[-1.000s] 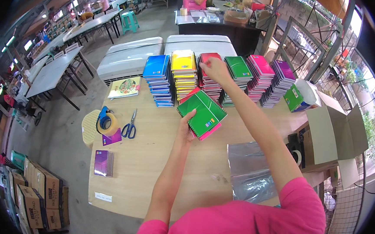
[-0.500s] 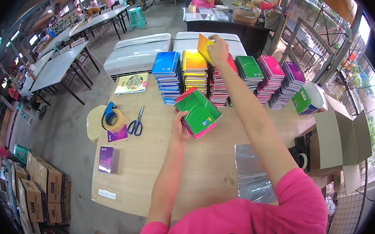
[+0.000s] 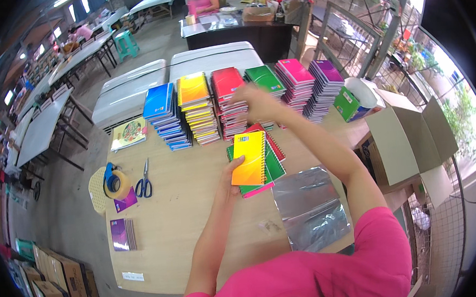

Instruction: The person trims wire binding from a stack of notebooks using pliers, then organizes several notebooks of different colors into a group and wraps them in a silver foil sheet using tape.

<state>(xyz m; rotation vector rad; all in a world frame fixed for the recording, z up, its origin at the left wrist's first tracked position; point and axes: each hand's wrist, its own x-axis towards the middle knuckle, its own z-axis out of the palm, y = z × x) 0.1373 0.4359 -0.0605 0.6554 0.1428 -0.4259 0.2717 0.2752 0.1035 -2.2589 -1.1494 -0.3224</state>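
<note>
The left hand (image 3: 238, 168) is gripping a fanned set of spiral notebooks (image 3: 254, 163), yellow on top, steadying it above the worktop (image 3: 187, 218). The right hand (image 3: 256, 100) is reaching over the red notebook stack (image 3: 229, 102), fingers loosely curled; whether they are pinching a cover cannot be told.

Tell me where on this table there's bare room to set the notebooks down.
Bare wood lies between the scissors and the left hand holding the small stack, and nearer you, between the purple notebook and the plastic sheet. The far edge is crowded with notebook piles, where the right hand reaches.
</note>
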